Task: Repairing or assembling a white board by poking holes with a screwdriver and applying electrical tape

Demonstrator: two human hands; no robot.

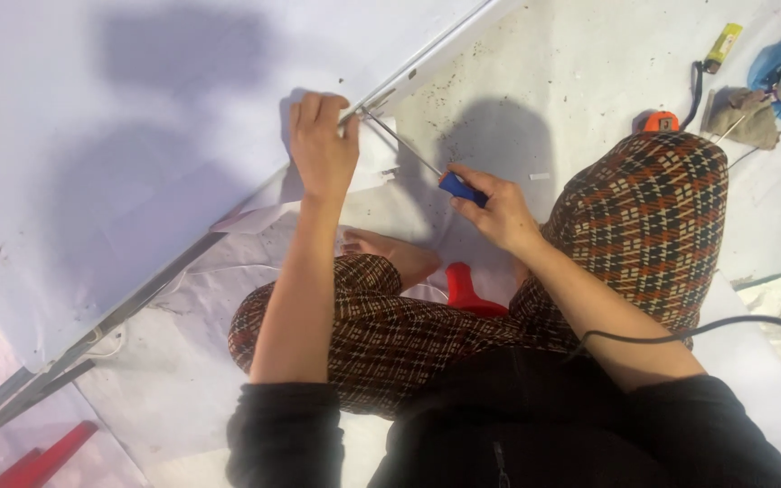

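Right hand [497,210] is gripping a blue-handled screwdriver [427,167], thin steel shaft angling at the metal rail [409,77]; left hand [323,149] is pinching that rail's edge.

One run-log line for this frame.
left hand grips white panel edge | right hand holds blue-handled screwdriver, tip at metal frame

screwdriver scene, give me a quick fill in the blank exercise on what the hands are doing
1. The right hand grips a screwdriver by its ____ handle.
2. The left hand presses on the edge of the white panel at the metal ____ that runs along it.
3. A ____ object lies between the person's patterned legs.

Missing words: blue; frame; red
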